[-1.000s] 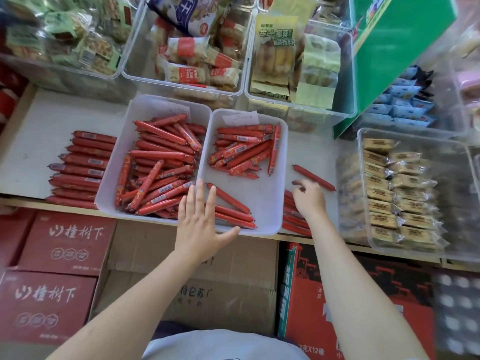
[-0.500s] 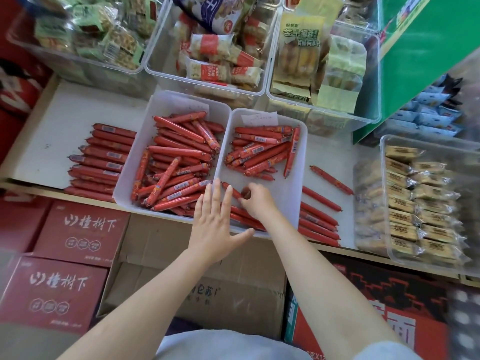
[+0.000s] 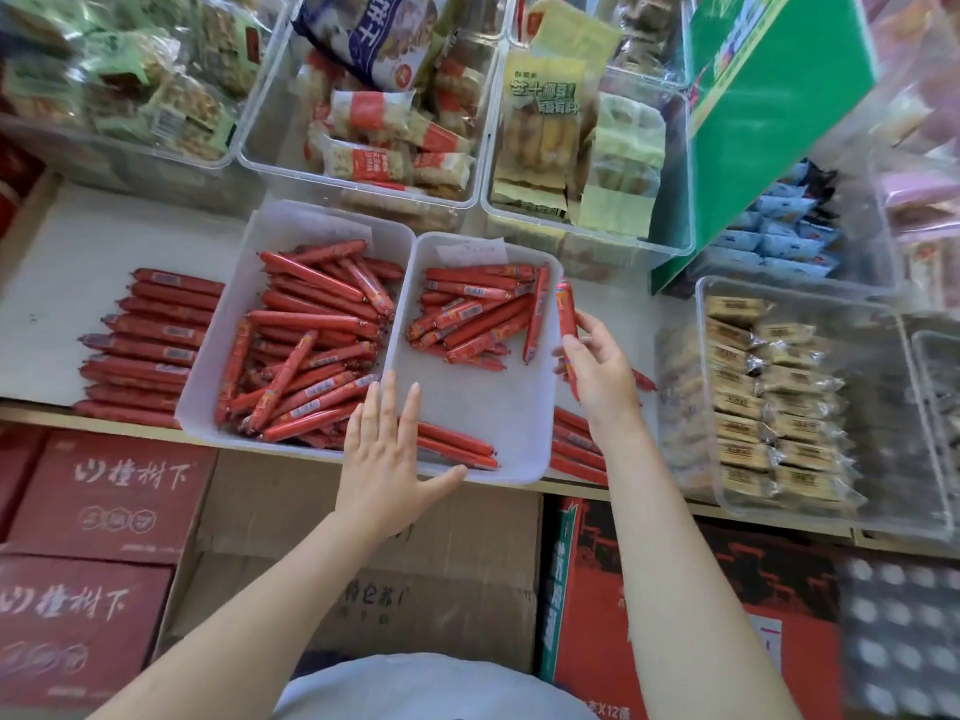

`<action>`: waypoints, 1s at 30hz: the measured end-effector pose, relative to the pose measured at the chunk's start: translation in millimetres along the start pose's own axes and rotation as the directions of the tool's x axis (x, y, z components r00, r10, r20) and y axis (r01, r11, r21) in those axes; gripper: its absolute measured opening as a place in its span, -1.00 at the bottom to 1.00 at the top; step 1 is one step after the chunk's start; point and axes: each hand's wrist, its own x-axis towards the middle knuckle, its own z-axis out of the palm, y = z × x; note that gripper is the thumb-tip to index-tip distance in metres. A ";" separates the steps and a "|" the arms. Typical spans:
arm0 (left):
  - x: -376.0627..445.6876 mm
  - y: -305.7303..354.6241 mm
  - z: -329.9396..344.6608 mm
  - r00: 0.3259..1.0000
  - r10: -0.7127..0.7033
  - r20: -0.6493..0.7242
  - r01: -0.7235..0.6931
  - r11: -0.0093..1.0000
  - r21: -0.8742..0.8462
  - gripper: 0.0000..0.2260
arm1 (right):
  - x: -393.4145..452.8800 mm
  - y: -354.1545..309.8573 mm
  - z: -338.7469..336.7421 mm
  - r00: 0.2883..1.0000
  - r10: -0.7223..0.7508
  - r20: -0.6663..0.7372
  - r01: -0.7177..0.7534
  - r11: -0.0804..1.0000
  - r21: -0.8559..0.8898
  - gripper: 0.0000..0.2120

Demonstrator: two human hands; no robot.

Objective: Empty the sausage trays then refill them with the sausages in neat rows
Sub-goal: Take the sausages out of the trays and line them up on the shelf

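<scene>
Head view looks down on a pale shelf [image 3: 78, 241] where two white plastic sausage trays sit side by side at the front edge. Left tray [image 3: 291, 220] is heaped with red-wrapped sausages [image 3: 306, 345] lying at mixed angles. Right tray [image 3: 509, 423] holds a looser pile of sausages [image 3: 467, 314] at its far end, a bare middle, and a few sausages [image 3: 457, 444] lying in a row along its near edge. The left hand [image 3: 387, 459] lies flat over the near end of the two trays where they meet, fingers straight and slightly spread, thumb stretched out along the right tray's near rim. The right hand [image 3: 597, 371] hovers at the right tray's outer rim, its fingers and thumb curled round a red sausage [image 3: 567, 311] that stands roughly upright above the rim; how many sausages it grips cannot be told. More sausages lie on the shelf outside the trays: a tidy stacked row [image 3: 150, 345] to the left of the left tray, and another group [image 3: 576, 444] just right of the right tray, partly hidden under the right wrist. Behind the trays stand clear bins of packaged snacks [image 3: 384, 158], and a clear bin of wrapped cakes [image 3: 769, 397] sits to the right. Red cartons [image 3: 104, 491] and a brown cardboard box [image 3: 441, 574] stand below the shelf.
</scene>
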 end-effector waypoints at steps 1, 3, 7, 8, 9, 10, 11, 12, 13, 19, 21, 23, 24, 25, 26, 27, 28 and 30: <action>0.0 1.1 -1.4 1.000 -0.001 0.006 0.001 1.000 0.003 0.00 | 4.1 6.5 -12.3 0.998 -0.005 -0.062 0.001 0.999 -0.054 -0.77; 0.3 2.0 -3.2 1.000 0.000 0.016 0.000 1.000 0.007 0.01 | 13.1 29.9 -34.7 0.990 -0.010 -0.139 -0.029 0.960 -0.278 -0.77; 1.0 1.7 -3.9 1.000 -0.009 0.028 0.008 1.000 0.018 0.01 | 19.9 81.3 -51.8 0.992 0.071 -0.109 -0.127 0.690 -0.713 -0.78; 1.2 1.4 -3.7 1.000 -0.009 0.025 0.008 1.000 0.025 0.01 | 18.3 88.7 -51.1 0.989 0.110 -0.095 -0.143 0.625 -0.767 -0.77; 1.3 1.1 -3.5 1.000 -0.008 0.020 0.007 1.000 0.028 0.00 | 15.7 93.1 -50.1 0.987 0.139 -0.084 -0.149 0.575 -0.804 -0.76; 1.3 0.8 -3.1 1.000 -0.007 0.016 0.006 1.000 0.029 0.00 | 13.7 95.7 -48.9 0.986 0.150 -0.076 -0.147 0.551 -0.822 -0.75; 1.5 0.8 -2.6 1.000 -0.006 0.015 0.006 0.999 0.031 0.00 | 12.6 96.4 -48.3 0.986 0.148 -0.073 -0.143 0.543 -0.828 -0.75; 1.4 0.6 -1.7 1.000 -0.006 0.015 0.006 0.999 0.033 0.00 | 12.2 96.6 -48.2 0.988 0.134 -0.071 -0.133 0.546 -0.827 -0.75; 1.2 0.7 -1.0 1.000 -0.007 0.012 0.006 0.999 0.032 0.00 | 12.1 96.0 -48.3 0.990 0.122 -0.064 -0.121 0.546 -0.829 -0.75; 1.6 0.5 1.5 1.000 -0.009 -0.002 0.009 1.000 0.028 0.01 | 22.5 91.8 -43.1 0.995 0.096 -0.012 -0.061 0.526 -0.848 -0.75; 2.0 1.4 0.8 1.000 -0.008 -0.007 0.008 1.000 0.019 0.01 | 27.4 89.0 -40.3 0.992 0.128 0.013 -0.053 0.491 -0.870 -0.75; 1.8 2.3 -0.2 1.000 -0.009 0.002 0.009 1.000 0.022 0.01 | 31.0 80.6 -38.0 0.981 0.191 0.034 -0.049 0.413 -0.910 -0.73; 1.3 2.7 -0.8 1.000 -0.010 0.010 0.010 0.999 0.031 0.01 | 32.2 73.5 -36.1 0.983 0.182 0.025 -0.051 0.405 -0.913 -0.73; 1.0 2.8 -0.9 1.000 -0.010 0.015 0.010 0.999 0.036 0.01 | 32.9 64.3 -33.3 0.993 0.121 -0.005 -0.058 0.436 -0.898 -0.73; 0.9 2.9 -1.2 1.000 -0.010 0.012 0.009 0.999 0.033 0.01 | 31.8 53.0 -28.7 0.998 0.018 -0.055 -0.057 0.511 -0.858 -0.74; 0.8 2.6 -1.1 1.000 -0.010 0.004 0.010 1.000 0.023 0.01 | 29.6 41.6 -20.7 0.989 -0.108 -0.106 -0.019 0.609 -0.793 -0.74; 0.7 2.2 -1.0 1.000 -0.011 -0.003 0.011 1.000 0.011 0.01 | 25.9 30.5 -8.8 0.964 -0.232 -0.129 0.069 0.688 -0.722 -0.76; 0.2 1.3 -0.8 1.000 -0.005 0.001 0.005 1.000 -0.003 0.01 | 16.3 12.0 22.5 0.930 -0.367 -0.022 0.275 0.735 -0.620 -0.81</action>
